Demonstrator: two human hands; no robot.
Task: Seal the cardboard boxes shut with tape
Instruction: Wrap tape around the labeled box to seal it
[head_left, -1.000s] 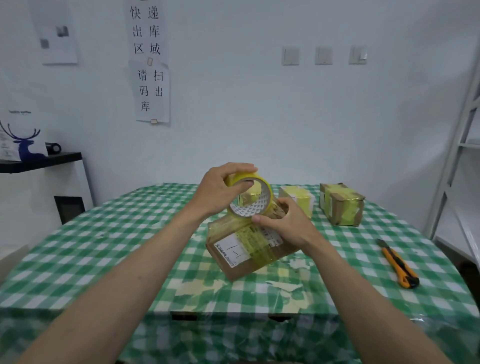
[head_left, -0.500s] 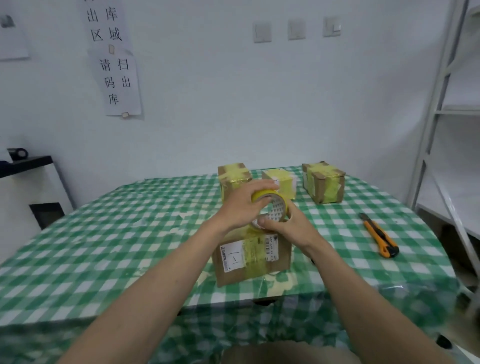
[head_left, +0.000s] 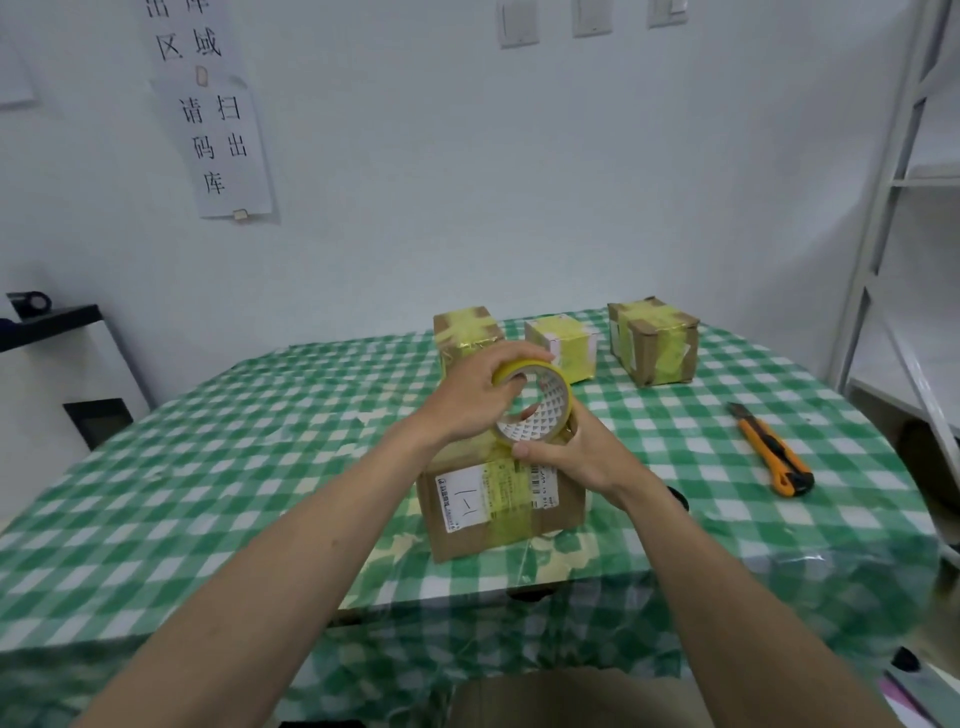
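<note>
Two hands meet at frame centre over the nearest cardboard box (head_left: 498, 512). Left hand (head_left: 470, 397) grips the yellow tape roll (head_left: 535, 408), fingers curled over its top rim and into the core; roll tilted, just above the box top. Right hand (head_left: 574, 457) lies on the box's top right, thumb tip pressed to the lower edge of the roll (its other fingers are hidden behind the roll, so can't tell if they curl round anything). Box sits on the green checked tablecloth (head_left: 234, 467) near the front edge, white label facing camera, yellow tape strips across it. Three taped boxes in a row further back, above centre: left box (head_left: 467, 335) partly behind the left hand, middle small box (head_left: 563, 345), right box (head_left: 654, 340). Orange utility knife (head_left: 771, 449) lies at centre right, well apart from the hands. White shelving (head_left: 904, 208) at right edge, paper sign (head_left: 221, 135) on the wall upper left.
</note>
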